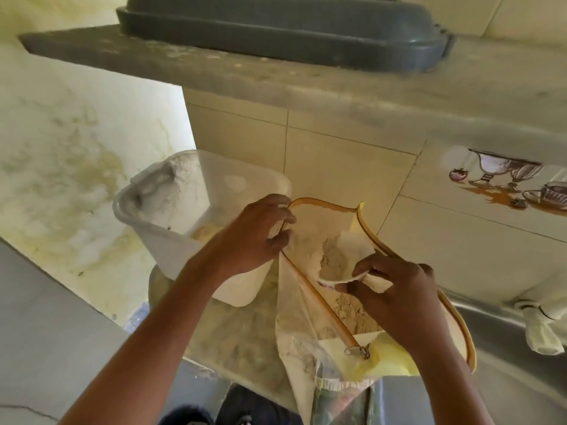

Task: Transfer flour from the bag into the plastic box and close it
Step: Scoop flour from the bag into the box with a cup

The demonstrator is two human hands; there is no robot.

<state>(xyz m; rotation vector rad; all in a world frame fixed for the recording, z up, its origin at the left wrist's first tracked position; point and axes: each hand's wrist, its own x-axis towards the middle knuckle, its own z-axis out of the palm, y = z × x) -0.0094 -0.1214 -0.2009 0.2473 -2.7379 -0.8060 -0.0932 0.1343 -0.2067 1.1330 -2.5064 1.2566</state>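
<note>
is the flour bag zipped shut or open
Open: the zippered bag's orange-edged mouth gapes, the left hand holds one rim, and flour shows inside.

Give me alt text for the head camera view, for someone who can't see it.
Two hands work at an open zippered flour bag: the left hand holds its rim open while the right hand holds a small white scoop of flour inside. A translucent plastic box, dusted with flour, stands open to the bag's left.
</note>
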